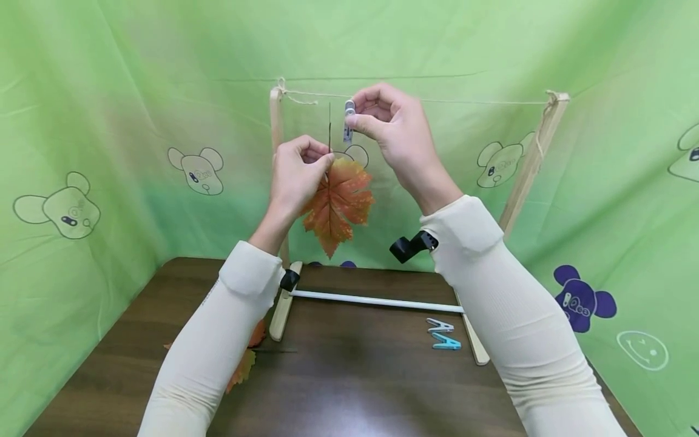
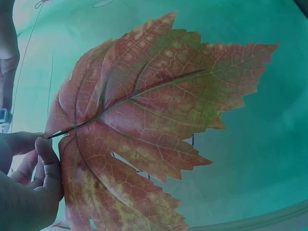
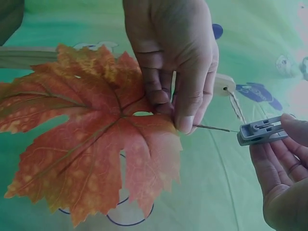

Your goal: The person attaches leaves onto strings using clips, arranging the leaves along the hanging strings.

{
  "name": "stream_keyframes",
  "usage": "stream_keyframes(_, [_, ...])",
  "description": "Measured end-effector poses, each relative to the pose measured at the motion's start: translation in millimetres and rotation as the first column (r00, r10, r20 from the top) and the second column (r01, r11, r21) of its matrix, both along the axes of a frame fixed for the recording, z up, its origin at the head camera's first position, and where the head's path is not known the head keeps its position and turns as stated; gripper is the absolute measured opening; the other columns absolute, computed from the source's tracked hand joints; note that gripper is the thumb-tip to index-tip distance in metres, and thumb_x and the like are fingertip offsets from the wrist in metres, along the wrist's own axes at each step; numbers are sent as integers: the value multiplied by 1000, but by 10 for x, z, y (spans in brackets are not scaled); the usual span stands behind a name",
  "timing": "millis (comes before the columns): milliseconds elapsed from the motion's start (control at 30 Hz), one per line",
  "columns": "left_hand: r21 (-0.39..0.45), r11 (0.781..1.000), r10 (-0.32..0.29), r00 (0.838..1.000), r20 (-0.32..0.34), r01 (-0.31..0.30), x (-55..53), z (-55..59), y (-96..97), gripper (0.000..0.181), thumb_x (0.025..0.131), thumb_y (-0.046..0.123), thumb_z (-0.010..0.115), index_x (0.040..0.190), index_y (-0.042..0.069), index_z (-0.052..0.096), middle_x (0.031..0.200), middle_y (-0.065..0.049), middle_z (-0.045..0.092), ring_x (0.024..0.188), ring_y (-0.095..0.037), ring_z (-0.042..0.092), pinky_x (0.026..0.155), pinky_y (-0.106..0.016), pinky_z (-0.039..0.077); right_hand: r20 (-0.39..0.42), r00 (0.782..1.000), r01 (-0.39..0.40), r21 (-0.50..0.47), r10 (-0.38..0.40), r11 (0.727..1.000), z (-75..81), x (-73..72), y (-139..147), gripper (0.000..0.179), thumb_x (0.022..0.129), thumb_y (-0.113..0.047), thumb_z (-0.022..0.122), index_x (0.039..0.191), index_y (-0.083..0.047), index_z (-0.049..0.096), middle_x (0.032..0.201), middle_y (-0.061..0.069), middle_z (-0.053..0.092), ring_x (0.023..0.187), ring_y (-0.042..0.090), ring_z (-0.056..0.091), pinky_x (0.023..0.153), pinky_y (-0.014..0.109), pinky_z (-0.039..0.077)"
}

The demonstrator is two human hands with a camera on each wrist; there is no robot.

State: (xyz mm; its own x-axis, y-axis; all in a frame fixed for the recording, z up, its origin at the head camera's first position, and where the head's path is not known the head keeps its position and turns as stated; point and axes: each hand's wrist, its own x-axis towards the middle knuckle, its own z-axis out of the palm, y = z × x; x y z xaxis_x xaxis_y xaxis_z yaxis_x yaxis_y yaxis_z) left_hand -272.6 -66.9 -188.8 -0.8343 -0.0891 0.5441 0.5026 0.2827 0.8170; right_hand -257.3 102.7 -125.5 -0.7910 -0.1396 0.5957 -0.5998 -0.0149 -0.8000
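Note:
Between thumb and fingertips, my left hand (image 1: pixel 300 173) pinches the stem of an orange artificial maple leaf (image 1: pixel 338 200). The blade hangs below the fingers, while the thin stem points up past them toward the string (image 1: pixel 448 101). My right hand (image 1: pixel 395 127) grips a grey clothespin (image 1: pixel 349 121) to the right of the stem, just under the string line. In the right wrist view the stem's tip reaches close to the end of the clothespin (image 3: pixel 260 130). The left wrist view shows the leaf's veined face (image 2: pixel 144 106) beside the pinching thumb.
The string runs between two wooden posts (image 1: pixel 532 158), joined low down by a white rod (image 1: pixel 377 300). Two more clothespins, one pale (image 1: pixel 440 326) and one turquoise (image 1: pixel 446 342), lie on the brown table (image 1: pixel 349 376). More leaves (image 1: pixel 243 367) lie partly hidden behind the left sleeve.

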Motion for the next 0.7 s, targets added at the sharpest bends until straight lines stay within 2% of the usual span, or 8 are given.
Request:
stream_keyframes(333, [24,1000,-4,1000,-6,4,-27,28,-1,9,93,6,74,98,-1,77,86,-4,71,76,-11,64,71,-21,53,28,1000,2,-53,-1,999,124,-46,-101,15,90,7,76,94,-8,73,92,3,70,86,15,69,93,33,57])
stream_keyframes(567, [40,999,-16,1000,-20,17,-20,51,42,7,93,5,73,96,-1,76,84,-5,72,73,-11,64,67,-21,54,12,1000,-11,-95,13,995,209,-91,-140,21,90,11,74,87,-9,72,87,2,68,81,13,68,87,31,58])
stream_keyframes(700, [43,999,-26,1000,-13,26,-22,61,56,7,94,5,73,96,-1,76,85,-5,71,73,-11,64,68,-22,56,17,1000,-15,-115,17,993,232,-100,-138,21,89,12,74,85,-9,72,85,2,68,80,13,68,88,30,59])
